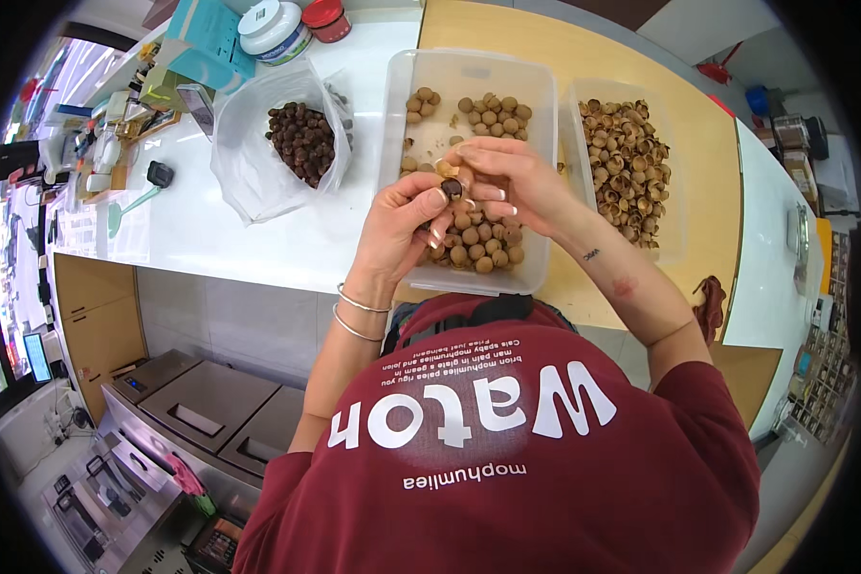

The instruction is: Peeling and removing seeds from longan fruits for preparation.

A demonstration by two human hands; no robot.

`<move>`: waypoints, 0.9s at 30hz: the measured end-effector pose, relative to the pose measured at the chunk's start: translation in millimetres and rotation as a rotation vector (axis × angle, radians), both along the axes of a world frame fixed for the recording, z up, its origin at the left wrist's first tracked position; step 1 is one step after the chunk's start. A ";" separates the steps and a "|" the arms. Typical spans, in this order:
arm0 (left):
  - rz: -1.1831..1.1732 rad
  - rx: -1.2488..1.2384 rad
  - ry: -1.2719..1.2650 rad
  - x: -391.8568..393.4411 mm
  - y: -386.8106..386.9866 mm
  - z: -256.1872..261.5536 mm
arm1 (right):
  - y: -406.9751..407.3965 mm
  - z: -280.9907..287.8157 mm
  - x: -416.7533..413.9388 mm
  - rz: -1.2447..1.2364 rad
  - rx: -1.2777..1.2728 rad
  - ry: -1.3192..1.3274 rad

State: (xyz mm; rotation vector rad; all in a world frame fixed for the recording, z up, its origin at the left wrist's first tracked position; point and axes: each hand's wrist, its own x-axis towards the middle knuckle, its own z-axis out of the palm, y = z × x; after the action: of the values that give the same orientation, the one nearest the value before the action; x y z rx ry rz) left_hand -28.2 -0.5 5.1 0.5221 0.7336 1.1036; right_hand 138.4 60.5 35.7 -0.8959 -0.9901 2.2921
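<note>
My left hand (409, 219) pinches a partly shelled dried longan (451, 189) between thumb and fingertips, its dark flesh showing. Close above it, my right hand (513, 176) has thumb and forefinger on a pale, thin piece of shell (445, 168). Both hands are over a translucent plastic bin (394, 72) that holds brown, round dried longans. Unbroken ones form a heap (477, 244) below my hands, and a smaller cluster (499, 115) sits toward the far side. Part of the heap is hidden by my fingers.
Right of the bin, a second plastic bin (680, 215) contains many broken shells (624, 172). On the left, an open clear plastic bag (240, 168) holds dark shelled longans (303, 142). Farther left lie a phone (197, 107) and a green spoon (117, 215). White tubs (273, 32) stand behind.
</note>
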 end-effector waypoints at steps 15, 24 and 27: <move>-0.006 -0.104 -0.052 2.1 -0.1 13.2 | -8.1 11.8 3.6 -0.061 1.187 -0.570; -0.199 0.016 0.401 -15.3 7.4 21.8 | 4.3 22.6 14.2 0.219 0.936 -0.454; -0.225 0.027 0.427 -16.2 8.1 26.7 | 11.4 23.3 17.0 0.276 0.922 -0.418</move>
State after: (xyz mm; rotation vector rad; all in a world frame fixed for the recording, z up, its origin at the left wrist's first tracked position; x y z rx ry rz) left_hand -44.4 7.6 31.8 0.8574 1.0035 0.7996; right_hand 155.4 72.0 58.9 -0.8428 -2.1980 1.5131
